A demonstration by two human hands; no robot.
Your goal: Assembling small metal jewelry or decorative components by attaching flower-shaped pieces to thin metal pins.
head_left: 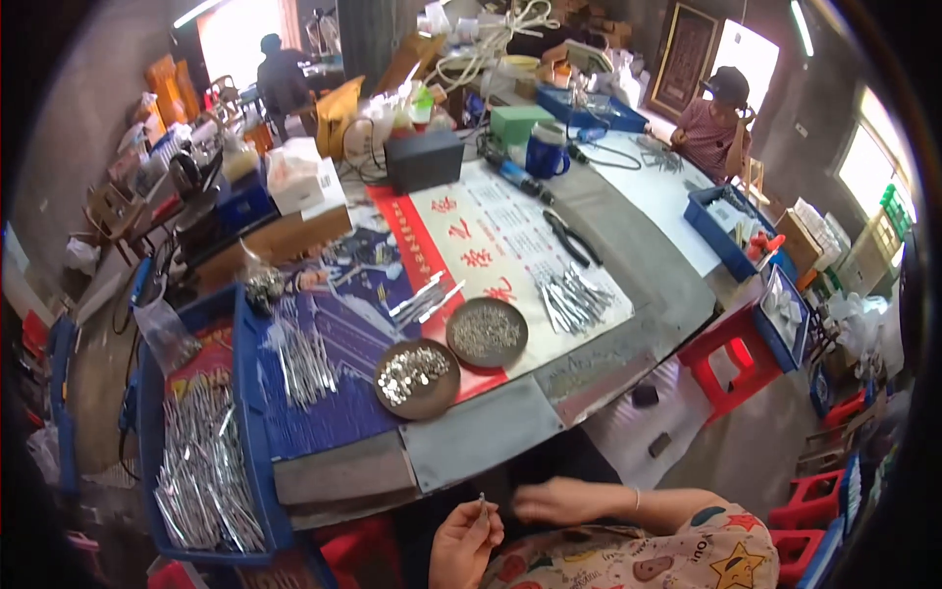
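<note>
The left hand (463,542) sits low in the view, below the table edge (491,442), with its fingers pinched shut around a thin metal pin (482,502) that stands upright above the fingertips. The right hand (552,501) lies just beside it to the right, palm down and fingers loosely curled; whether it holds anything cannot be told. The pin is between the 2 hands, nearer the left. Up on the table, well apart from both hands, stand 2 round metal dishes: the near dish (416,378) holds shiny small pieces, the far dish (487,332) holds finer grey ones. A blue tray (251,412) of long metal rods lies at left.
</note>
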